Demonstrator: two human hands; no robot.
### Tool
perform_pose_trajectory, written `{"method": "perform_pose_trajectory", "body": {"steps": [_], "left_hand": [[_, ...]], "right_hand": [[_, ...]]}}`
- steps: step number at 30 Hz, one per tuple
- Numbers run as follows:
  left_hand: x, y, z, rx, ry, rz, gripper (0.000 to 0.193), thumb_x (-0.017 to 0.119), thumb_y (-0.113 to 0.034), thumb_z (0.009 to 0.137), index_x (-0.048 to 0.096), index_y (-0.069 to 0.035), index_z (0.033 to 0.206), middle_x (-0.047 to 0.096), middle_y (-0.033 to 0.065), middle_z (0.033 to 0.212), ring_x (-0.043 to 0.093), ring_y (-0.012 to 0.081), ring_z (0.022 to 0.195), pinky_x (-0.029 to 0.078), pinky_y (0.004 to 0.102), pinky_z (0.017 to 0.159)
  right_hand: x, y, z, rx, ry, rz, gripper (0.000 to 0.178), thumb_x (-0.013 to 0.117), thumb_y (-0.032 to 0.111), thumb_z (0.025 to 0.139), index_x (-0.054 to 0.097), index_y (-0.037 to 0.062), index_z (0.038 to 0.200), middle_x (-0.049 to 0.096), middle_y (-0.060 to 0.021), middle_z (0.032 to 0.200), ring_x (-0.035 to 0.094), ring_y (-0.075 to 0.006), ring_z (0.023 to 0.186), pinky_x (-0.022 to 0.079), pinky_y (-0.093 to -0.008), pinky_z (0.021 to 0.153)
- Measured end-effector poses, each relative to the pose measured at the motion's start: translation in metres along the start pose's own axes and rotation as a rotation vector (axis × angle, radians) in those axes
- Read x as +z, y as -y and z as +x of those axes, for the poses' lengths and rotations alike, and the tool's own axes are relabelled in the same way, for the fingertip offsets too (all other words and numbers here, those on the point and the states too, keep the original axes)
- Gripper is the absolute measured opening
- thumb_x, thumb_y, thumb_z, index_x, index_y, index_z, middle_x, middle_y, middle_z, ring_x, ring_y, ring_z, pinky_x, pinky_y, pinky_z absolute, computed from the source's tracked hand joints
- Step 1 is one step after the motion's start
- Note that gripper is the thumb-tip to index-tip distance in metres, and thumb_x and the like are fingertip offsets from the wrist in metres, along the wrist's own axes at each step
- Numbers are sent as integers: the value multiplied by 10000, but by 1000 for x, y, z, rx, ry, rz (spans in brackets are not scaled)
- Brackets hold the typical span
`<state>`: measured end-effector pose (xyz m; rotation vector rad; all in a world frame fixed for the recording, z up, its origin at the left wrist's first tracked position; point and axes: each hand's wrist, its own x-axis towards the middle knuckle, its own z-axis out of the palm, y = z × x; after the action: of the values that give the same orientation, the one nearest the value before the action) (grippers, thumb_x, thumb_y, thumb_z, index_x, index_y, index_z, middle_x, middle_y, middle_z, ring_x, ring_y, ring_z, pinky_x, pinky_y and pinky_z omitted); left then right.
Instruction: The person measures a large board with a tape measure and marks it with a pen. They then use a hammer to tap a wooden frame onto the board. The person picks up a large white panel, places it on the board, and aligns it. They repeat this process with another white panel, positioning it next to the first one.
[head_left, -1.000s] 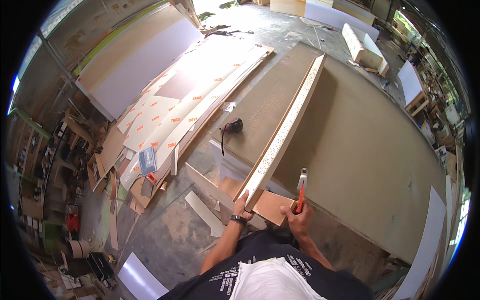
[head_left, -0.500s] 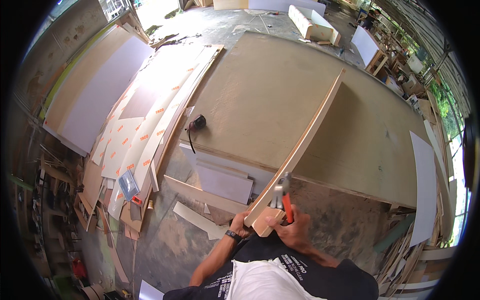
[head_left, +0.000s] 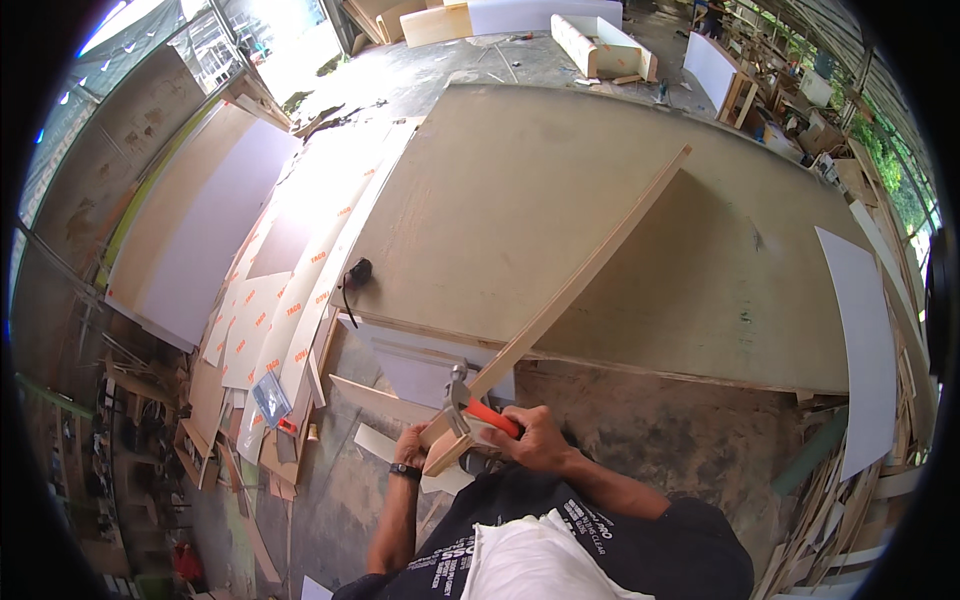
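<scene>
My left hand (head_left: 408, 447), with a dark watch on its wrist, is closed around the near end of a long narrow wooden board (head_left: 588, 268). A short wooden block (head_left: 447, 455) sits against that end, nearest me. In my right hand (head_left: 535, 438) is a claw hammer (head_left: 490, 416) with an orange handle. Its metal head hangs over the board's end, and the fingers are close to the block; whether they touch it I cannot tell. The board slants up and away to the right, above a large grey-brown panel tabletop (head_left: 500, 190).
A black tape measure (head_left: 359, 271) lies on the tabletop's left corner. Left of it are stacked printed sheets (head_left: 262, 318) and a clear blue packet (head_left: 270, 398). White panels (head_left: 420, 372) lean below the table's near edge. Offcuts (head_left: 825, 530) pile up at the right.
Both hands have moved left, bringing the board's near end and the block along. The hammer has turned from nearly upright to lying leftward, its head now over the board's end.
</scene>
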<state>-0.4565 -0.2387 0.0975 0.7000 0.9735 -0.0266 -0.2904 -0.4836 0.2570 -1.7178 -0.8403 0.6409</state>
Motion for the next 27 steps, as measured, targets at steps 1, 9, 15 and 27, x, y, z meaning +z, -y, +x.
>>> {"method": "perform_pose_trajectory", "body": {"steps": [1,9,15,27], "left_hand": [[11,-5,-11,-7,59,-139,307,510,-163,909,578,42,1127,680,174,945,691,279,827,579,429,777],[-41,-1,-12,290,95,80,640,600,-9,841,380,-85,1437,537,117,1342,590,219,1139,490,341,952],[-60,5,-70,415,3,141,987,640,72,754,126,-168,1561,354,93,1501,449,259,1299,423,368,1022],[-74,-14,-165,443,-15,366,1188,698,119,612,66,-186,1570,264,117,1566,325,277,1402,326,387,1102]], "right_hand": [[-11,-12,-8,-18,-54,0,409,733,382,842,660,-18,796,545,-111,569,489,-138,514,422,-333,513],[-102,-115,-56,165,-456,78,301,711,250,857,596,26,693,507,13,550,449,-65,507,351,-279,467],[-154,-163,-45,267,-793,120,356,700,318,865,594,29,687,550,-11,561,510,-107,528,403,-293,529],[-218,-277,30,666,-1387,-226,863,802,525,706,453,-133,1143,585,-299,1078,602,-452,973,478,-490,854]]}}
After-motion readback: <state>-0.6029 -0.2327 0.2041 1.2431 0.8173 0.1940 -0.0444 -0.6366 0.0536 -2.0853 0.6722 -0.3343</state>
